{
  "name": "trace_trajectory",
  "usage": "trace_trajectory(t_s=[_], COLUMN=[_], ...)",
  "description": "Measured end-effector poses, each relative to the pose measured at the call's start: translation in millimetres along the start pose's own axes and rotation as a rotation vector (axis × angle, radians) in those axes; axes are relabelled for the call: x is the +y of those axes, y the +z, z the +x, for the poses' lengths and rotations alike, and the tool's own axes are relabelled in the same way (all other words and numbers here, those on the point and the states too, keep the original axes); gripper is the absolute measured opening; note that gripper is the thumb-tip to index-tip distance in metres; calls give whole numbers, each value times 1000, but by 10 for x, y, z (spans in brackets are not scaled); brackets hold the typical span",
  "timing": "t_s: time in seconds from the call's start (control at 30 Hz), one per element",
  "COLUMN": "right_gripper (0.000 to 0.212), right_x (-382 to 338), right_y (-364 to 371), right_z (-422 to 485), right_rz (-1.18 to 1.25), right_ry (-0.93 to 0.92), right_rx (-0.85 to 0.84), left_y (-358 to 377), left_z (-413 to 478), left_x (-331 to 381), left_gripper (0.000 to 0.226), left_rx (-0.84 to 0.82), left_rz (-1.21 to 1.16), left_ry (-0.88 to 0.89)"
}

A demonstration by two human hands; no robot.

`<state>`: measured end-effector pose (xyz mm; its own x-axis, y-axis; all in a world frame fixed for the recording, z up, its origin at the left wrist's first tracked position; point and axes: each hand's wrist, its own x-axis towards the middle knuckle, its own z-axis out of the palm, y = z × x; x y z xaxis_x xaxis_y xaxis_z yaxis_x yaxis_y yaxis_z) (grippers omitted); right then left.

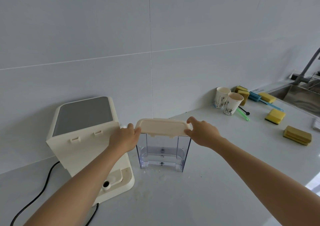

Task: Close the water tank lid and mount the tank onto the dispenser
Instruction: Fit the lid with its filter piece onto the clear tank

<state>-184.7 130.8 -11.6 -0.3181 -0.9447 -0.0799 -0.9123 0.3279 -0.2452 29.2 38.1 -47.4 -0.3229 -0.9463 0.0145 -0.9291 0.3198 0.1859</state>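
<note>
A clear plastic water tank [161,154] stands upright on the white counter, just right of the cream dispenser [83,139]. Its cream lid [161,126] sits on or just over the tank's top; I cannot tell whether it is seated. My left hand [123,137] pinches the lid's left end. My right hand [201,132] pinches the right end. The dispenser's low base [119,177], with a round port, lies partly under my left forearm.
A black power cord [43,191] trails from the dispenser to the front left. Two paper cups [227,103], yellow sponges [275,116], a blue brush [263,101] and a steel sink [299,96] with faucet lie at the right. The tiled wall is close behind.
</note>
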Motion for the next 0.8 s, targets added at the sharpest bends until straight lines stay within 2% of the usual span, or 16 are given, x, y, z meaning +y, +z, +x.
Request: trace_trajectory(t_s=[0.07, 0.2, 0.3, 0.4, 0.53, 0.67, 0.8], right_gripper=[43, 57, 67, 72, 73, 69, 48], right_x=[6, -6, -52, -98, -97, -94, -86], right_y=[-18, -16, 19, 56, 128, 232, 276], right_z=[56, 214, 328, 410, 462, 463, 432], right_rz=[38, 265, 419, 515, 624, 706, 698], right_ry=[11, 18, 27, 54, 104, 128, 104], right_rx=[-8, -36, -75, -106, -131, -158, -97], left_y=[-27, 24, 72, 150, 208, 274, 309], left_z=[-67, -113, -174, -189, -132, -60, 17], left_x=[30, 133, 201, 271, 372, 476, 531], left_gripper=[37, 64, 77, 80, 94, 99, 93], left_rx=[-21, -86, -158, -269, -335, -282, -220], left_rz=[-261, -1065, -1334, -1375, -1471, -1439, -1404], left_ry=[-111, -402, -574, -635, -740, -749, -755])
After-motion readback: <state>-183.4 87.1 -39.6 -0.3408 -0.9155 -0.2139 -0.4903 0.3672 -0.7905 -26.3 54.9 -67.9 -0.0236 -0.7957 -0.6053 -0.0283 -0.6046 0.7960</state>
